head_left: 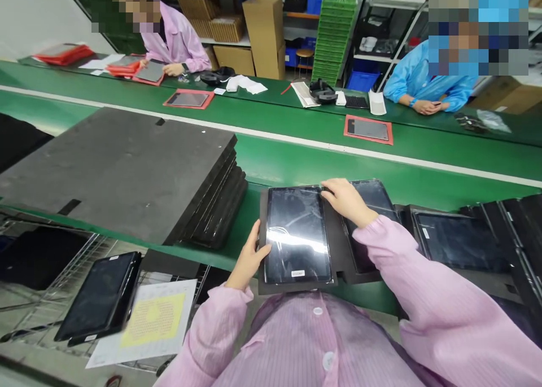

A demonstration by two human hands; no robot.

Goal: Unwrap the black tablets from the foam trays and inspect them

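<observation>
A black tablet (297, 234) lies screen-up in a dark foam tray (334, 246) at the near edge of the green bench, right in front of me. My left hand (249, 258) grips the tray's left edge, thumb over the rim. My right hand (346, 199) rests at the tablet's top right corner, fingers curled down onto it. More tablets in foam trays (459, 241) lie to the right, partly under my right sleeve.
A tall stack of dark foam sheets (127, 172) stands at left. Below the bench a wire rack holds another tablet (99, 297) and a printed sheet (154, 320). Across the green conveyor (296, 155), two seated people work beside red-framed tablets (367, 129).
</observation>
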